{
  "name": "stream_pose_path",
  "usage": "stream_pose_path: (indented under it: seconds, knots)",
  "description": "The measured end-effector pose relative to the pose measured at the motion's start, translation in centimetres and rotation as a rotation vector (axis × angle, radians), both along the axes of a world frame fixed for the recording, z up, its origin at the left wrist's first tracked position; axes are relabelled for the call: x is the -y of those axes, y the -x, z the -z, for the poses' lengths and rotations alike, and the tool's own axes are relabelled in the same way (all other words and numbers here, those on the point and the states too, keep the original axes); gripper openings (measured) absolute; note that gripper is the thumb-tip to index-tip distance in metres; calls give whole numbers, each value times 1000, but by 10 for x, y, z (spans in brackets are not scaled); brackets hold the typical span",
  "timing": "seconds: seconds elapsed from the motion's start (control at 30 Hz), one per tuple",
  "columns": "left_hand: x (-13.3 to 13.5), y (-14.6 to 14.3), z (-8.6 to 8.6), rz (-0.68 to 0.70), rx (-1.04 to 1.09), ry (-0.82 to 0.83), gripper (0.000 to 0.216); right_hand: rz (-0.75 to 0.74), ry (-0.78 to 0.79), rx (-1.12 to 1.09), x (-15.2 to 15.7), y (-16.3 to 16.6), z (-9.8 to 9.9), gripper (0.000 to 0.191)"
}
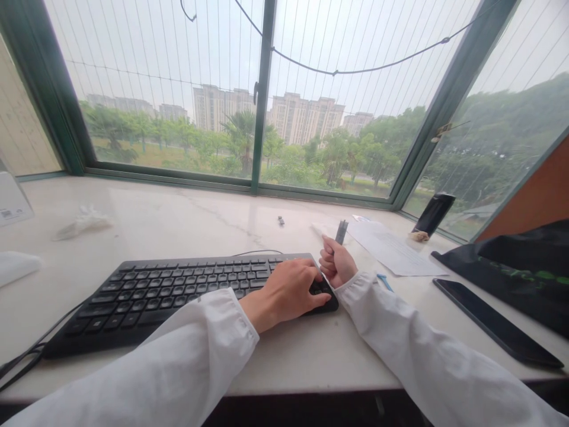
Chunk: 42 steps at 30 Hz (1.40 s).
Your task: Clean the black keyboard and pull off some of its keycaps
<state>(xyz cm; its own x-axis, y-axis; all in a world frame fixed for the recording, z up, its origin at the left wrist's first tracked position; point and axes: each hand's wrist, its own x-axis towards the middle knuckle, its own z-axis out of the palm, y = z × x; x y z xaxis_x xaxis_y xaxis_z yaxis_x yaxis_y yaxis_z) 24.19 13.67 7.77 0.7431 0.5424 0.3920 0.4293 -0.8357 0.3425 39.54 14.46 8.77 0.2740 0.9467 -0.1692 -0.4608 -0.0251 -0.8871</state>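
Note:
A black keyboard (pixel 178 290) lies slanted on the pale worktop. My left hand (pixel 288 290) rests palm down over its right end, thumb stretched apart from the fingers and covering part of the number keys. Just beyond that end, my right hand (pixel 338 261) is closed in a fist around a flat dark grey strip-like tool (pixel 342 231). Its upper end sticks up out of the fist; the rest is hidden by the fingers, so I cannot tell its exact kind.
Behind the keyboard lies a small dark piece (pixel 281 220). To the right are a paper sheet (pixel 393 248), a blue stick (pixel 384 283), a black phone-like slab (pixel 493 320), a black bag (pixel 511 267) and a dark upright object (pixel 434 212). Crumpled white tissue (pixel 86 221) sits left.

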Motion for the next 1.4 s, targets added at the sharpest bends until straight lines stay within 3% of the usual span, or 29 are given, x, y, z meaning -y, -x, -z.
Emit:
stream_pose_path:
  seconds: [0.43,0.67,0.87,1.13,1.4]
  knots:
    - [-2,-1,2,-2,-29,-5,35,82,-76,142,3,11,1,43]
    - [-1,-1,2,8,-8,-7,32,121,-26,148,3,13,-3,43]
    - [-2,-2,3,-4,-1,-17,33,180,-74,129,3,15,0,43]
    - [-2,-2,3,-12,0,-10,35,168,-103,161,0,15,4,43]
    - [-1,-1,3,-10,5,-30,34,15,52,175,1,12,-4,43]
